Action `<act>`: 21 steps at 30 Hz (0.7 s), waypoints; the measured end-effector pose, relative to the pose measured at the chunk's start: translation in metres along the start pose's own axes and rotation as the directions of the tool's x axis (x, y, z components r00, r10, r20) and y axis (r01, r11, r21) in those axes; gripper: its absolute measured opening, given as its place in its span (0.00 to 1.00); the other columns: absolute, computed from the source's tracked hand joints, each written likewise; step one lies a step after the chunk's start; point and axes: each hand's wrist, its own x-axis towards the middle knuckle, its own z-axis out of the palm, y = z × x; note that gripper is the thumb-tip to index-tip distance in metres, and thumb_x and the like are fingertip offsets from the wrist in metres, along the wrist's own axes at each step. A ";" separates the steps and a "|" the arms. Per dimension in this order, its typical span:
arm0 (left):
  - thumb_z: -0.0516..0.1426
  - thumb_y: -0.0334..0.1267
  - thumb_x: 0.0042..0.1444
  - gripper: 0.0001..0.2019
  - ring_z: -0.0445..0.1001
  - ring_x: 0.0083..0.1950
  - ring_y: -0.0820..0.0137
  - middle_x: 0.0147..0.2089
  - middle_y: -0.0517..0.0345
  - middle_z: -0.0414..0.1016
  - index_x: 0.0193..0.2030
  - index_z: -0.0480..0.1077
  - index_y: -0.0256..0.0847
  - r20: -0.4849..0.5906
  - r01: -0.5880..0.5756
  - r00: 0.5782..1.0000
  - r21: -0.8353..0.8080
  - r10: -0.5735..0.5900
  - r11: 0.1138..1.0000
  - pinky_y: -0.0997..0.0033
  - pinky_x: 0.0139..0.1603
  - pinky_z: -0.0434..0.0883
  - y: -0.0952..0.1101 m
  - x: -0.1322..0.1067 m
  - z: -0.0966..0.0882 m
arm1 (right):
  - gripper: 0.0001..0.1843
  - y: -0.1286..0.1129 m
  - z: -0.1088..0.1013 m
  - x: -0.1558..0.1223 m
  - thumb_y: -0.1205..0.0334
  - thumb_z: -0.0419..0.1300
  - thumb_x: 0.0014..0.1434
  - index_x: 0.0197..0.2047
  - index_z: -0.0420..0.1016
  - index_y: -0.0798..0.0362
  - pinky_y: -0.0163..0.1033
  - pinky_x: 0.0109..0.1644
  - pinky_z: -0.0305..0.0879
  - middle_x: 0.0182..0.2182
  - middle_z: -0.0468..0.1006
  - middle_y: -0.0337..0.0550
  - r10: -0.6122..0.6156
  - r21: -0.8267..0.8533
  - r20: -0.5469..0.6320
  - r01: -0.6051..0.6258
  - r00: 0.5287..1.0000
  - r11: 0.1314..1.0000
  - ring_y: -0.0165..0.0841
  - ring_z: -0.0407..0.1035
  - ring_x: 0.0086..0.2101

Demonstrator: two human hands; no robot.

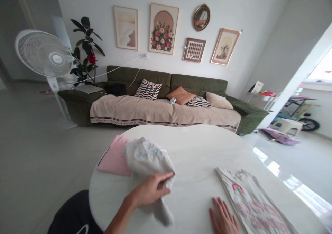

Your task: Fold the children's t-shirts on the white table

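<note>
Bunched white cloth with pale blue lettering, likely a shirt (151, 159), is gripped in my left hand (151, 189), thumb and fingers pinching its right side. Part of it hangs down toward the table's near edge. My right hand (224, 217) lies palm down on the table with its fingers spread, holding nothing. Just right of it a white shirt (255, 203) with a rainbow and pink lettering is laid out lengthwise. A folded pink garment (115, 158) rests at the table's left, partly hidden behind the cloth in my left hand.
Everything lies on a white oval table (192, 147). Beyond it stands a green sofa (199, 83) with a beige cover and several cushions. A white standing fan (45, 56) is at the left, and a white stool (287, 124) at the right.
</note>
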 end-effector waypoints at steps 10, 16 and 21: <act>0.57 0.37 0.45 0.22 0.62 0.58 0.56 0.58 0.48 0.63 0.50 0.68 0.44 -0.218 0.177 0.971 0.390 -0.096 0.904 0.55 0.55 0.63 -0.070 -0.072 0.018 | 0.25 -0.077 -0.020 -0.031 0.48 0.53 0.51 0.52 0.66 0.46 0.43 0.52 0.61 0.53 0.66 0.48 -0.391 0.311 0.121 0.339 0.913 0.888 0.41 0.61 0.51; 0.52 0.34 0.48 0.20 0.64 0.56 0.63 0.56 0.50 0.63 0.50 0.68 0.43 -0.127 0.280 0.957 0.178 -0.261 0.943 0.61 0.57 0.62 -0.076 -0.080 0.008 | 0.07 -0.143 -0.052 -0.037 0.60 0.57 0.47 0.31 0.71 0.52 0.32 0.36 0.61 0.31 0.71 0.39 -0.453 0.663 0.274 0.175 0.848 0.728 0.29 0.66 0.31; 0.54 0.49 0.52 0.24 0.64 0.55 0.59 0.61 0.49 0.58 0.55 0.62 0.44 0.004 0.306 0.948 -0.284 -0.318 0.909 0.60 0.51 0.67 -0.033 -0.061 0.025 | 0.16 -0.171 -0.120 0.016 0.49 0.56 0.51 0.34 0.65 0.54 0.29 0.25 0.56 0.23 0.67 0.34 -0.172 0.969 0.147 -0.106 0.974 0.224 0.24 0.60 0.23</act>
